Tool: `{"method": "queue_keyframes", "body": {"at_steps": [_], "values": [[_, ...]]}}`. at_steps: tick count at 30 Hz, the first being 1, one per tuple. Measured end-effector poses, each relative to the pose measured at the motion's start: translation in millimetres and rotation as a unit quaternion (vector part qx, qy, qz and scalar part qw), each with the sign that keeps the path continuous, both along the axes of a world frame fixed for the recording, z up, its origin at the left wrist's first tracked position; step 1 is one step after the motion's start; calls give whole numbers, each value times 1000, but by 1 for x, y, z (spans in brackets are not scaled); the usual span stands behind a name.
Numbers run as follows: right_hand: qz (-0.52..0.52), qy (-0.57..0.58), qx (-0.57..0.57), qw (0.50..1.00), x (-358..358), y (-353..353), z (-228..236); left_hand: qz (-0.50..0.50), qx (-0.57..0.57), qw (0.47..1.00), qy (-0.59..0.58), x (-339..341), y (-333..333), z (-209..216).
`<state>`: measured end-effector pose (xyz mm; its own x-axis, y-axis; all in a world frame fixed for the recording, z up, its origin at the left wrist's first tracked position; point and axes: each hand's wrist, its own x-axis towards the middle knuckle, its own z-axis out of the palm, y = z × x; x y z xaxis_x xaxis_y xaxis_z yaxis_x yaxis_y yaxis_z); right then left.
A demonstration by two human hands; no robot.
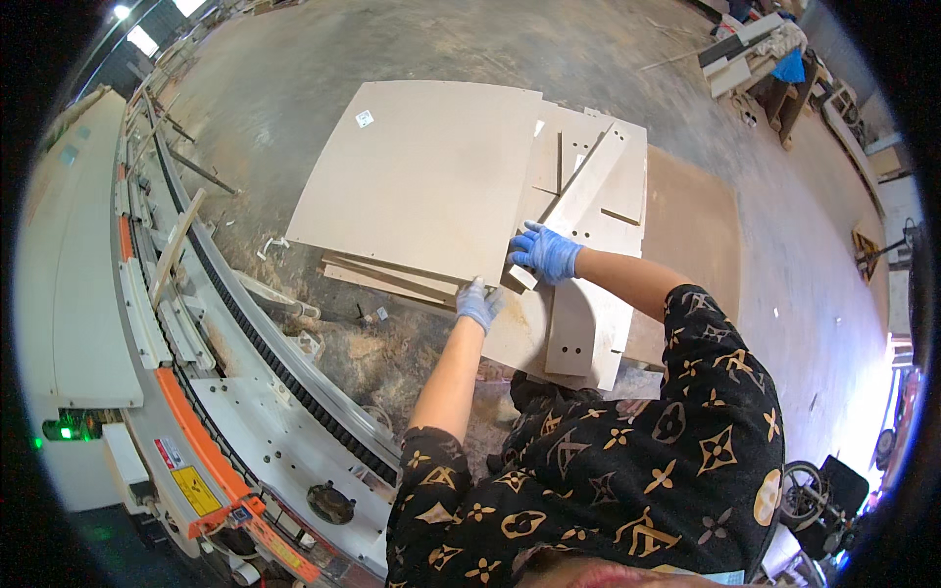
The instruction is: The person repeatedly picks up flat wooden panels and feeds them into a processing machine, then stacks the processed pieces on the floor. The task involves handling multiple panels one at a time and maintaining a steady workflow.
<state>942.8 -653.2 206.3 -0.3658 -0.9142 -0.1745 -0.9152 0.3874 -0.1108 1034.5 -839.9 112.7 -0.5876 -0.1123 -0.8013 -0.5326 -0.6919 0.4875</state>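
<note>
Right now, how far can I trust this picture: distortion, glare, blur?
Head view, left: the long machine looks bowed by the fisheye; head view, right: glare washes out the floor near the rim; head view, corners: black; head view, middle: light is fairly even, and the large panel, left hand and right hand look reasonably sharp.

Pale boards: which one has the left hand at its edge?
The broad sheet with a white sticker near its far-left corner; the right hand is at a narrow, slanting strip.

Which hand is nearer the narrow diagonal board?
Right: the right hand is on the narrow diagonal board; the left hand is left of it, at the large panel's near corner.
</note>
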Motion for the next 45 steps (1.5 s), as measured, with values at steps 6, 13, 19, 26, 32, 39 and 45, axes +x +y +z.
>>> {"method": "queue_keyframes", "body": {"at_steps": [6, 13, 19, 26, 32, 39, 45], "values": [[-23, -3, 21, 1000, -6, -8, -2, 108, -76, 991, 11, 15, -54, 3], [33, 7, -6, 999, 12, 22, -4, 126, -5, 990, 71, 39, -84, 12], [73, -131, -23, 988, 81, 2, 12, 34, -213, 967, 132, 67, -33, 13], [7, -180, -42, 983, 123, -54, 42, 43, -450, 879, 151, 156, -24, 26], [208, -99, 41, 972, 102, -48, 3, 69, -443, 886, 118, 239, -39, 26], [231, -52, 60, 970, 102, -66, 0, 17, -204, 976, 72, 282, -24, 1], [195, -62, 52, 977, 114, -105, 43, 250, -210, 929, 175, 287, -28, 28]]}}
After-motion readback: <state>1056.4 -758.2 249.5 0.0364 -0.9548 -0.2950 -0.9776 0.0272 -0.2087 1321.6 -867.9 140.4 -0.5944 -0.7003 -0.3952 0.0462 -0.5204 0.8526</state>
